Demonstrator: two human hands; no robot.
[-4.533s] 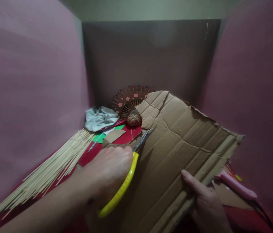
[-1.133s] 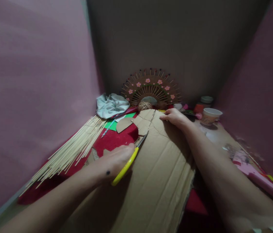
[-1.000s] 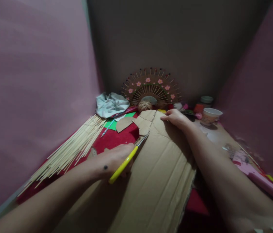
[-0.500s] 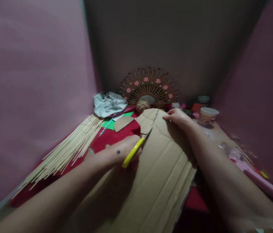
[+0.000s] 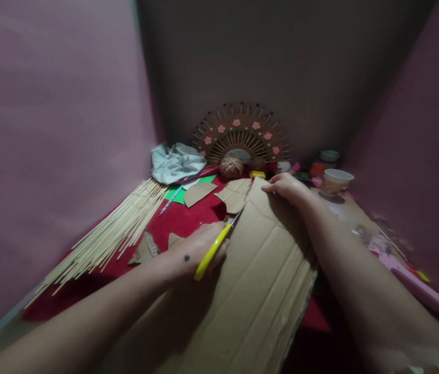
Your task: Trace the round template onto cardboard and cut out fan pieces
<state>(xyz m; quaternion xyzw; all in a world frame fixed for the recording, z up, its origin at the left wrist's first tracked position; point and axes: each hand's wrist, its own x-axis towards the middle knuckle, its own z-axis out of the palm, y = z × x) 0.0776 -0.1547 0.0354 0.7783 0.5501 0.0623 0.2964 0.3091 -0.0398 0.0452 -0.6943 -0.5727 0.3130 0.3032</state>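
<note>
A large brown cardboard sheet (image 5: 258, 270) slants across the middle in front of me. My left hand (image 5: 205, 243) is closed around the yellow handles of a pair of scissors (image 5: 212, 253), whose blades point up and away at the sheet's left edge. Just beyond the blade tips, a creased cardboard flap (image 5: 235, 194) lies along the cut; whether it is still attached is unclear. With thumb and fingers, my right hand (image 5: 287, 187) grips the sheet's far edge. A half-round cardboard piece (image 5: 200, 194) rests on the red cloth (image 5: 182, 221).
Thin bamboo sticks (image 5: 106, 234) lie fanned out at left, near cardboard scraps (image 5: 145, 249). At the back are a grey-blue cloth (image 5: 176, 162), a twine ball (image 5: 231, 167) and a decorated fan (image 5: 238, 132). A paper cup (image 5: 336, 182) and a pink tool (image 5: 417, 285) stand and lie at right.
The flap has dropped away from the sheet along the cut, and the seam between them looks wider. My left hand with the scissors has shifted slightly down and left. My right hand keeps its grip.
</note>
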